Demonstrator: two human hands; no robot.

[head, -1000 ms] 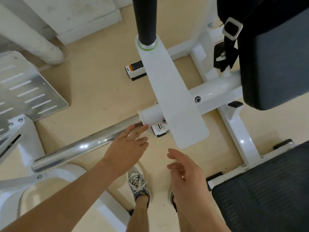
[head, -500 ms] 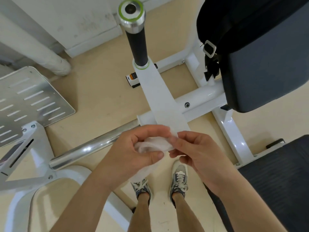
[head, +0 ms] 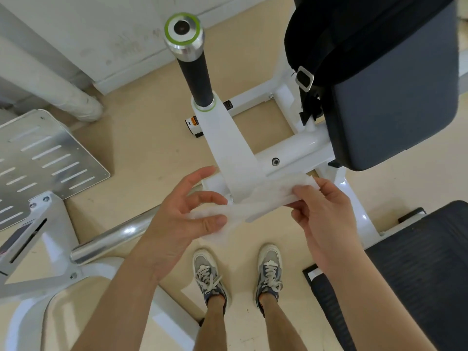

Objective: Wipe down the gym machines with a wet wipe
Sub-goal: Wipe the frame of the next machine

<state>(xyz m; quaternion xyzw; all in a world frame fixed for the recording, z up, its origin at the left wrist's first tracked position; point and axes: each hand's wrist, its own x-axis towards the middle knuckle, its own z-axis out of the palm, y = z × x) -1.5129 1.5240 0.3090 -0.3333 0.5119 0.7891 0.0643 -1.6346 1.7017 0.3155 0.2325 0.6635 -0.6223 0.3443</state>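
Lever arm (head: 228, 153) ahead; bare floor (head: 147, 148) left; seat pad (head: 395, 110) right.

Both hands hold a wet wipe (head: 255, 202) stretched out between them, in front of the near end of a white machine arm (head: 228, 148). The left hand (head: 182, 219) pinches one end between thumb and fingers (head: 210, 196); the right hand (head: 326, 219) pinches the other (a corner pokes out past its thumb). A chrome bar (head: 114, 236) lies to the left and a dark pad (head: 395, 110) stands to the right, with two sneakers (head: 210, 274) below.
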